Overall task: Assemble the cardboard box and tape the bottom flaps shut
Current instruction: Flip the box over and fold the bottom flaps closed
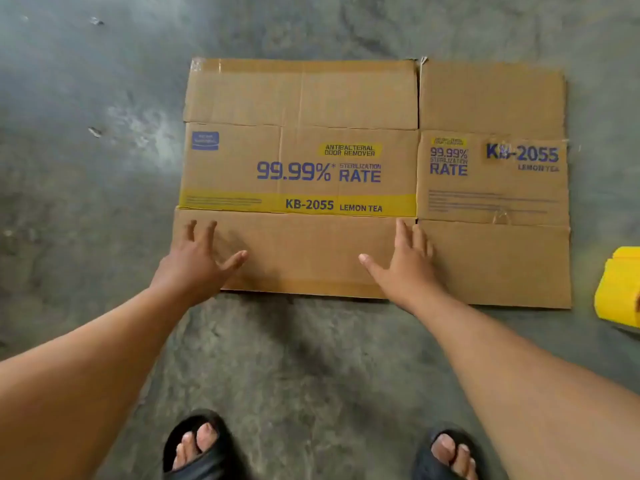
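A flattened brown cardboard box (346, 98) lies on the concrete floor, printed "99.99% RATE" and "KB-2055 LEMON TEA" with a yellow band. Its flaps spread flat toward and away from me. My left hand (197, 261) hovers over or rests on the near flap at its left end, fingers spread, holding nothing. My right hand (405, 265) is over the same flap near the slit between the two near flaps, fingers also spread and empty. Whether the palms touch the cardboard I cannot tell.
A yellow object (620, 289), partly cut off, sits on the floor at the right edge beside the box. My two feet in black sandals (197, 448) stand on the stained grey concrete floor (86, 168) just in front of the box.
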Demonstrator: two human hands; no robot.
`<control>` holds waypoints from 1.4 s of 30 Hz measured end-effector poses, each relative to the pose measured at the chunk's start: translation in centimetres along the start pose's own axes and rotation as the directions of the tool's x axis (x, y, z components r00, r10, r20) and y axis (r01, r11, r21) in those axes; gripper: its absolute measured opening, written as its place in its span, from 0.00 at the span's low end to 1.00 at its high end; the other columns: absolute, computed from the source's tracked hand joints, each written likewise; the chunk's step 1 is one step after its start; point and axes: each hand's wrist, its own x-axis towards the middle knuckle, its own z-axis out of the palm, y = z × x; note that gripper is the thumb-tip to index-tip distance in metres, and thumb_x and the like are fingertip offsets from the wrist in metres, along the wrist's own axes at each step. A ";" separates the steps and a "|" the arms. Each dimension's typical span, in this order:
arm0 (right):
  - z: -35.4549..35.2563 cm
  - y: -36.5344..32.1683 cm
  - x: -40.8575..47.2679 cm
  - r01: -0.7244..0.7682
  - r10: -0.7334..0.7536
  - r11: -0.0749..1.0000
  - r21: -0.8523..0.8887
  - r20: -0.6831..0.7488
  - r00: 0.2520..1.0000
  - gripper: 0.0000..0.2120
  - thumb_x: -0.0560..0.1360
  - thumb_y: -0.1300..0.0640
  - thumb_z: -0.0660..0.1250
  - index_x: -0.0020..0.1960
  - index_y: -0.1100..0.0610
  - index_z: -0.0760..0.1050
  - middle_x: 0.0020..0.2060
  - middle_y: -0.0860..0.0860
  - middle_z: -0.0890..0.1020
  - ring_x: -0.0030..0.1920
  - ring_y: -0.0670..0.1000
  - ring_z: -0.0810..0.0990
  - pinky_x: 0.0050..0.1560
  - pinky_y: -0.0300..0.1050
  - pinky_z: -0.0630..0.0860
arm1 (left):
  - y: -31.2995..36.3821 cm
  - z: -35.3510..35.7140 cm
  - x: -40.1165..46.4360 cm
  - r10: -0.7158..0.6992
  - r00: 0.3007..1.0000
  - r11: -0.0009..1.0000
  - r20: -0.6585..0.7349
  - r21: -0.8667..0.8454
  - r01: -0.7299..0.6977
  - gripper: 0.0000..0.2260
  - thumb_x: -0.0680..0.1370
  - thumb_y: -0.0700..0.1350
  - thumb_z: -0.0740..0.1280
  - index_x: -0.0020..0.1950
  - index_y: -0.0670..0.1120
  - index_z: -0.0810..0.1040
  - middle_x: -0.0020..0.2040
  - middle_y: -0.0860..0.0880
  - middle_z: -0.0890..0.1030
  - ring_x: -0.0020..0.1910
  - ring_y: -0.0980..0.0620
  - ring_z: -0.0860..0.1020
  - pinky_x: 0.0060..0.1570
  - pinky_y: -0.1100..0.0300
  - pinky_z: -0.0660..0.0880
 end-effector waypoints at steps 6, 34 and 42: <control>5.5 -0.1 2.4 -0.043 0.008 0.994 -0.103 -0.319 0.948 0.46 0.69 0.30 0.60 0.78 0.50 0.47 0.76 0.60 0.50 0.74 0.62 0.50 0.69 0.60 0.56 | -3.0 4.6 3.5 -0.046 0.975 0.998 -0.216 0.023 0.052 0.45 0.67 0.79 0.59 0.79 0.65 0.51 0.80 0.39 0.52 0.79 0.40 0.53 0.70 0.36 0.64; -24.8 -7.4 -5.2 0.491 -0.187 0.515 0.702 -0.467 0.864 0.35 0.66 0.58 0.77 0.71 0.52 0.70 0.55 0.52 0.81 0.46 0.52 0.84 0.46 0.47 0.79 | 2.8 -22.7 -1.4 0.060 0.854 0.931 -0.517 -0.280 -0.235 0.49 0.55 0.77 0.70 0.69 0.50 0.73 0.68 0.40 0.76 0.65 0.39 0.74 0.63 0.44 0.73; -28.5 -5.5 -7.0 0.625 -0.309 0.292 0.724 -0.546 0.778 0.42 0.56 0.47 0.80 0.69 0.47 0.72 0.61 0.58 0.79 0.54 0.51 0.83 0.48 0.42 0.79 | 3.8 -25.1 -4.7 0.191 0.811 0.871 -0.553 -0.285 -0.399 0.37 0.64 0.67 0.74 0.68 0.51 0.77 0.67 0.40 0.77 0.63 0.42 0.76 0.59 0.50 0.74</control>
